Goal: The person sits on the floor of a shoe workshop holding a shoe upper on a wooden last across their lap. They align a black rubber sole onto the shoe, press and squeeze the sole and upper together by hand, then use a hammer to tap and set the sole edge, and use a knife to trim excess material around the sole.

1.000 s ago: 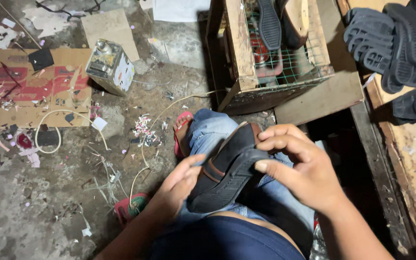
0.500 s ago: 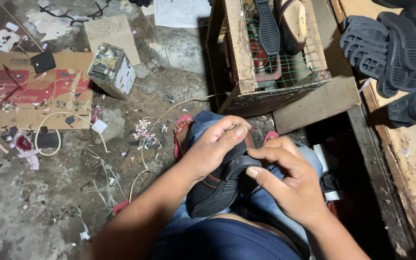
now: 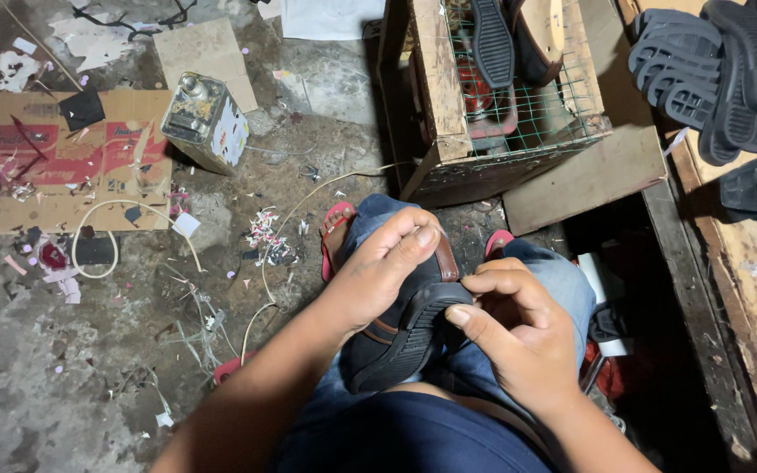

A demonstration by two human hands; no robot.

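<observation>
Head view: my left hand (image 3: 387,271) now lies over shoe (image 3: 396,337) on lap, pressing upper; right hand (image 3: 510,337) pinches sole edge. Grip shifted, sole being seated.

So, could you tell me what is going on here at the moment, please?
A person seated over a littered concrete floor holds a dark shoe on their lap, sole side showing. The left hand lies over its upper part, while the right hand pinches at the edge of the sole near the heel. A wooden crate with wire mesh stands just ahead, a metal can sits to the left, and loose black soles lie on the right.
</observation>
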